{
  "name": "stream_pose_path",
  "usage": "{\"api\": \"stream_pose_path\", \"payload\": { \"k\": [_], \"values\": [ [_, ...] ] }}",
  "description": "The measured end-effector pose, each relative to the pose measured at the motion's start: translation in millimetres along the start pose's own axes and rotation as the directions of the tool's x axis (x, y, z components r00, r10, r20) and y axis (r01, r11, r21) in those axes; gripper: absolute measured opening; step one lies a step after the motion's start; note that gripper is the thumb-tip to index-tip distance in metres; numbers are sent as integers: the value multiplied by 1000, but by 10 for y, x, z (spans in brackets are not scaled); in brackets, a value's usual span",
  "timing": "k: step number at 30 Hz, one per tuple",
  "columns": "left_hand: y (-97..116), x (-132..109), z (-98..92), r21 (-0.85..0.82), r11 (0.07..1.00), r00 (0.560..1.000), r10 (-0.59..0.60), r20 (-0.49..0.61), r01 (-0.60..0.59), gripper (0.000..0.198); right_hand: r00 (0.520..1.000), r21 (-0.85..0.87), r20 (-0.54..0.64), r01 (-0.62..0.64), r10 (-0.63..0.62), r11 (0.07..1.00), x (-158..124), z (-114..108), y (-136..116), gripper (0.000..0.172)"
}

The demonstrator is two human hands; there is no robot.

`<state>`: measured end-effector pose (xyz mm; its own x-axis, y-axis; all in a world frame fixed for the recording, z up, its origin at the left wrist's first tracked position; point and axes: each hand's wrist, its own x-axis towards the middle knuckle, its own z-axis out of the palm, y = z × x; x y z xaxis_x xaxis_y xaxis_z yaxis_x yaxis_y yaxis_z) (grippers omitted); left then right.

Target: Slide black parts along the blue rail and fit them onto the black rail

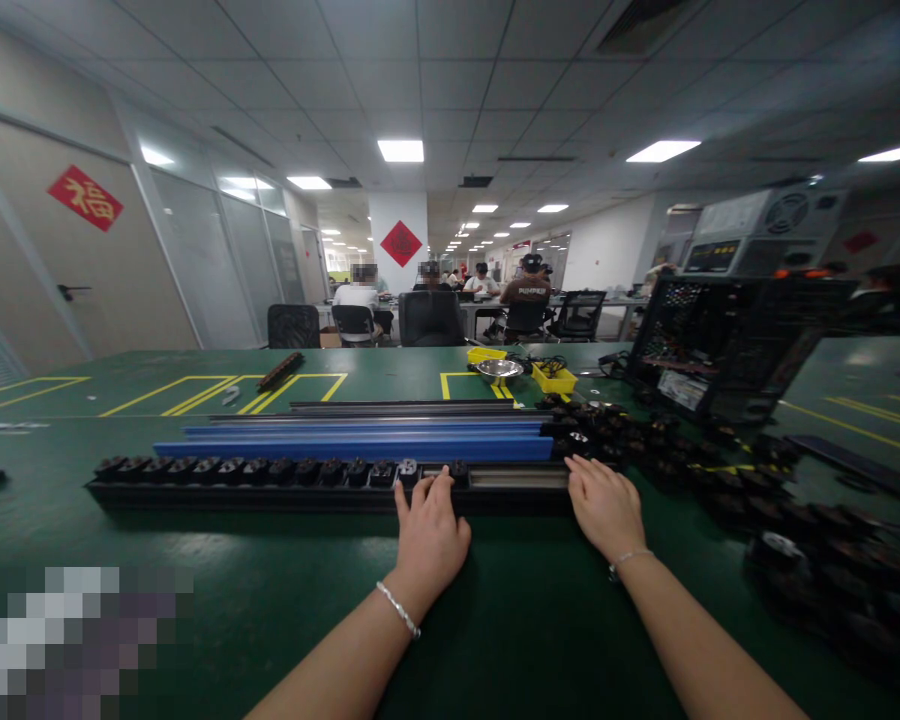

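Observation:
A long black rail [270,497] lies across the green table, with a row of black socket modules [306,470] set along its left and middle part. My left hand [431,525] rests on the rail near the right end of that row, fingers apart, touching the modules. One module [459,470] sits just right of its fingertips. Beyond it the rail's pale inner channel [521,480] shows. My right hand [607,508] is at the rail's right end, fingers bent against it; what they hold, if anything, is hidden.
Blue strips [360,447] lie behind the rail. Loose black modules [675,450] are piled at the right, before an open computer case [720,340]. Yellow trays [553,378] and a metal bowl [499,369] stand farther back. People sit in the background.

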<state>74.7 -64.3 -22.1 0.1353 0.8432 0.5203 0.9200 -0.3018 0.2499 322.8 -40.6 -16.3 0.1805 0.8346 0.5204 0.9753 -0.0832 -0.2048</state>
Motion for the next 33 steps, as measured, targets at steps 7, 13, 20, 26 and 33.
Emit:
{"api": "stream_pose_path", "payload": {
  "k": [7,13,20,26,33],
  "values": [
    [1,14,-20,-37,999,1000,-26,16,26,57,998,22,-48,40,-39,999,-13,-1,-12,43],
    [15,7,-17,-21,1000,1000,-1,10,1,55,953,173,-37,302,-301,937,-147,-93,-425,37],
    [25,-7,0,8,1000,1000,13,0,-13,54,877,288,99,426,-469,858,-337,-91,-918,41],
    [41,3,-5,29,1000,1000,2,27,-3,55,884,256,122,411,-451,875,-328,-76,-939,42],
    [55,5,-31,40,999,999,2,36,-4,55,881,193,152,418,-448,888,-288,-87,-965,41]
  ]
}}
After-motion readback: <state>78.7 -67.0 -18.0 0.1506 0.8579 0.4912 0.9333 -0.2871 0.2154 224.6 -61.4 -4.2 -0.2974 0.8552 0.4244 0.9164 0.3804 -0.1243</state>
